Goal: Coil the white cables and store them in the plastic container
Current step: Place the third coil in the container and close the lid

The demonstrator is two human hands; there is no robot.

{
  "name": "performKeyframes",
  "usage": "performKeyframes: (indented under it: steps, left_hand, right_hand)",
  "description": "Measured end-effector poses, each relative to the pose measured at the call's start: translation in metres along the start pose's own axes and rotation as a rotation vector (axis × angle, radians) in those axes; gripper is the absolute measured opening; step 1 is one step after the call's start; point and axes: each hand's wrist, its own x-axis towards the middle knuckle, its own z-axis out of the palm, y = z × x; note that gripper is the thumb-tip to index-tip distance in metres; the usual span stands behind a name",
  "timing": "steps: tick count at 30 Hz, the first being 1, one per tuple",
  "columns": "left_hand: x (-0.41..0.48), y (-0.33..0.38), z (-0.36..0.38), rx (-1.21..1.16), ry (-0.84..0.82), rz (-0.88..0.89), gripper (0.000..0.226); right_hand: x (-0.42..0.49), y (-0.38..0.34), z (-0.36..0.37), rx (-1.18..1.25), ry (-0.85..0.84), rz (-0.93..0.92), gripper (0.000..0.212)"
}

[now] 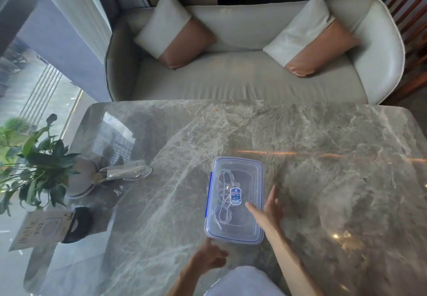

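the plastic container [238, 160] sits in the lower middle of the frame on the marble table [323, 180], its clear lid [248, 175] on, and the white cables [222, 215] show through it as loose loops already inside. the right hand [269, 208] is spread wide with straight fingers at the container's right near edge, the thumb reaching over the lid; whether it touches the plastic i cannot tell. the left hand [209, 255] is just below the near left corner, fingers loosely curled and holding nothing, one fingertip pointing at that corner. judging by this, the step in hand is work on the lid, sealing it or lifting it; which one the frame does not settle. to do it well, steady the box with one hand so it does not slide on the glossy stone, press evenly at the corners, and check that no cable loop is caught under the rim before working the blue latch [210, 194] on the left side. a small blue and white label [235, 197] is stuck to the middle of the lid, its print too small to read. at lower left a white card [39, 228] stands by a potted plant [39, 157]; it carries large characters, turned sideways and blurred, which i cannot make out.
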Motion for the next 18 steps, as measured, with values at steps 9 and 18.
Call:
performKeyframes:
  steps: [9, 18]
  left_hand:
    - [0.024, 0.078, -0.038, 0.033, 0.017, 0.299, 0.040]
    - [0.031, 0.089, -0.022, 0.174, 0.230, 0.460, 0.024]
  right_hand:
    - [-0.003, 0.017, 0.011, 0.348, -0.110, 0.085, 0.110]
    - [0.004, 0.018, 0.007, 0.382, -0.165, 0.130, 0.115]
